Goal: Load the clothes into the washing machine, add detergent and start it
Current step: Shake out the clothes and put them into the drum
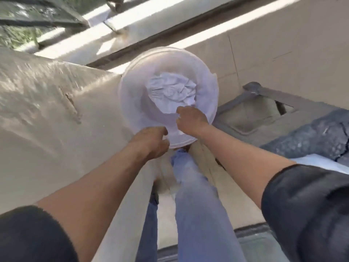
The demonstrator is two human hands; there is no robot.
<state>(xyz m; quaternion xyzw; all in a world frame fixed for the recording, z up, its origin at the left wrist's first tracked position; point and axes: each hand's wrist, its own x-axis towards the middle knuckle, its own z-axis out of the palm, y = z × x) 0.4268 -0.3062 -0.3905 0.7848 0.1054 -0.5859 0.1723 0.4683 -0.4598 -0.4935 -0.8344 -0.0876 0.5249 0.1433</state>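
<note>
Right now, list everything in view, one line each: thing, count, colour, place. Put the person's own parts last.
bucket: one, translucent white, centre, on the floor ahead of the feet.
clothes: one crumpled heap, white, inside the bucket.
wall: one, beige, left side.
floor: one, beige, sunlit strips at top.
drain cover: one, grey, right of the bucket.
left hand: one, fingers curled round the bucket's near rim.
right hand: one, fingers curled at the near rim; blurred, so the exact hold is unclear.
sleeves: two, black, bottom corners.
legs: two, blue jeans, bottom centre.
</note>
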